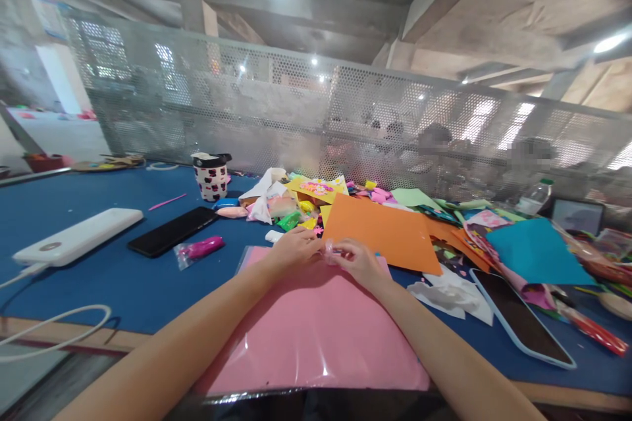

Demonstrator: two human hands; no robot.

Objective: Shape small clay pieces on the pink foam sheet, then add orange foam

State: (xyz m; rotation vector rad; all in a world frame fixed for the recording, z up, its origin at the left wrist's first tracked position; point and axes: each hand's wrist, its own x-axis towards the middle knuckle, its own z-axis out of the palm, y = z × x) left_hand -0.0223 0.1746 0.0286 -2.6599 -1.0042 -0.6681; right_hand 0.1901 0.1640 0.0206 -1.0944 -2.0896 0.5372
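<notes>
A small clear plastic piece [329, 252] sat between the two hands, above the far part of a pink sheet [316, 335] in a glossy clear cover. From where I stood, the right hand [359, 263] was pinching it from one side. The fingertips of the left hand [297, 250] met its other side; I couldn't tell whether they pinched it too. The pink sheet lay at the near edge of the blue bench [148, 306], under both forearms.

Just past the hands was an orange sheet [382, 233], with a heap of coloured packets [291, 217] beside it. To the left lay a magenta packet [205, 247], a black phone [172, 231] and a white power bank [79, 237]; a patterned cup [211, 177] stood upright behind them. Off right, a pale-edged phone [523, 319] lay near crumpled white paper [454, 293] and a teal sheet [538, 251].
</notes>
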